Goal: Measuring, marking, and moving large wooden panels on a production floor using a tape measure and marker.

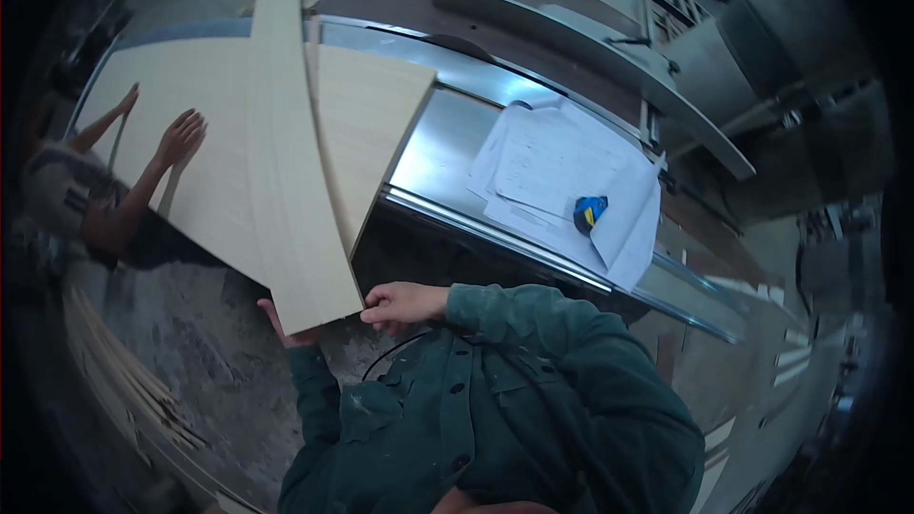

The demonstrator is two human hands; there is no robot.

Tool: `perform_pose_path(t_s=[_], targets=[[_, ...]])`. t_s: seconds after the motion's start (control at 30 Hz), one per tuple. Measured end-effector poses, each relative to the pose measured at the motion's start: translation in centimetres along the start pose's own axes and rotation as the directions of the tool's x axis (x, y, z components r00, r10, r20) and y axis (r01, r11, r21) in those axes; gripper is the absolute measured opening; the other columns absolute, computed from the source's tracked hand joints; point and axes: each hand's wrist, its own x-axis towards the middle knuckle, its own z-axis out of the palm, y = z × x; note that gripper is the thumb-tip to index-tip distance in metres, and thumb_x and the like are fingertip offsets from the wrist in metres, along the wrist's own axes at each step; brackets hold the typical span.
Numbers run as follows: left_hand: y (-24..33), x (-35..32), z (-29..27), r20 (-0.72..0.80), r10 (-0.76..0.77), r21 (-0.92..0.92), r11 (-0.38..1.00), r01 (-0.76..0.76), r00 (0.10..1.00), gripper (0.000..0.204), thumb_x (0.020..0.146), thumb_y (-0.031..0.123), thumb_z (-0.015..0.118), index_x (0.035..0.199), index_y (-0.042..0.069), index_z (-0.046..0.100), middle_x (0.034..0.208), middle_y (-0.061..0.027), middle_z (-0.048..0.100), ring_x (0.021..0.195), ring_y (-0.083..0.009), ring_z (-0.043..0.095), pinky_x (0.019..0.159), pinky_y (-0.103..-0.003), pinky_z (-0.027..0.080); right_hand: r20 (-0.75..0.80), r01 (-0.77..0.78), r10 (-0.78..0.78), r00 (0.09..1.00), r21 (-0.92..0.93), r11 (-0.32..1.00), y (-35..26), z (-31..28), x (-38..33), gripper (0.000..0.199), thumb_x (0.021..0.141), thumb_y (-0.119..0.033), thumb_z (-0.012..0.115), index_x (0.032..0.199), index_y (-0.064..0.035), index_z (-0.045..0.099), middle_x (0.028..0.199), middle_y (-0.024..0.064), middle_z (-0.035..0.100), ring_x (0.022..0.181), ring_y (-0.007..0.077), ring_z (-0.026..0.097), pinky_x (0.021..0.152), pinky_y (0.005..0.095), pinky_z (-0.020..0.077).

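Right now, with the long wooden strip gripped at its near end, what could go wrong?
1. The strip reaches far across the panel; held only at its near end by the left hand and right hand, it could swing or tip.
2. Another person's hands rest on the panel close to the strip and could get knocked.
3. The loose papers and tape measure could be swept off the metal table.

floor [190, 362]: grey, dusty concrete | machine table [447, 148]: shiny steel | wood strips [124, 381]: stacked on floor, left | light: dim

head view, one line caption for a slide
Both hands, left and right, grip a narrow board over a saw table.
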Motion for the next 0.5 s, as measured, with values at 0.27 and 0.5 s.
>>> perform_pose_path(t_s=[0.27,0.5], targets=[[5.4,0.9,0.6,-0.271,-0.249,0.503,0.787,0.358,0.930,0.067,0.100,0.052,0.040,0.141,-0.001,0.041,0.137,-0.0162,0.052,0.121,-0.0259,0.054,0.102,-0.037,0.042,-0.538,0.002,0.106,0.836,0.195,0.981,7.9,-4.1,-10.3,0.042,0.096,-0.035,0.060,0.124,-0.0047,0.056,0.106,0.0061,0.066,0.085,0.0129,0.065,0.076,0.0263,0.0522],[3.0,0.0,0.4,-0.352,0.259,0.903,0.346,0.254,0.899,0.051,0.094,0.050,0.057,0.080,0.001,0.052,0.077,-0.0011,0.052,0.076,-0.0097,0.047,0.070,-0.029,0.044,-0.426,0.193,-0.139,0.894,0.088,0.977,4.7,-2.8,-4.2,0.044,0.097,-0.035,0.057,0.129,-0.0052,0.053,0.106,0.0063,0.065,0.086,0.0132,0.063,0.077,0.0274,0.0518]])
